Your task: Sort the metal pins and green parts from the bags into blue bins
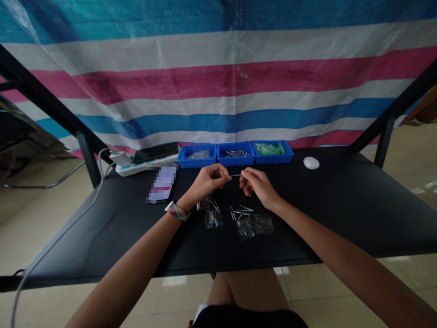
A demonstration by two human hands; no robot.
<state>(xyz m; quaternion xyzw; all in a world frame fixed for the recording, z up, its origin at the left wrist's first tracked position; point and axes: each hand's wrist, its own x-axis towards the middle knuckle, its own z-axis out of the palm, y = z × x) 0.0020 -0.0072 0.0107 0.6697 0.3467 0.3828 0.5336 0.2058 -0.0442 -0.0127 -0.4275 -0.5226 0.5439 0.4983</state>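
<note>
Above the middle of the black table point(119, 246), a thin silvery metal pin point(235, 175) runs level between my two hands. My left hand point(212, 178) pinches its left end between thumb and fingers, and my right hand point(256, 183) pinches the right end. The fingers hide both tips of the pin. Below my left hand lie a few loose pins point(215, 206) and a small clear plastic bag point(213, 219). More loose pins point(243, 210) are nearer my right hand, beside clear bags point(263, 224) with thin pieces inside.
Three blue bins stand along the back: one with clear packets point(200, 155), one with metal pins point(235, 154), one with green packets point(269, 148). A phone point(163, 183), a power strip point(136, 167) with a dark device on it, and a white oval object point(311, 163) also lie here.
</note>
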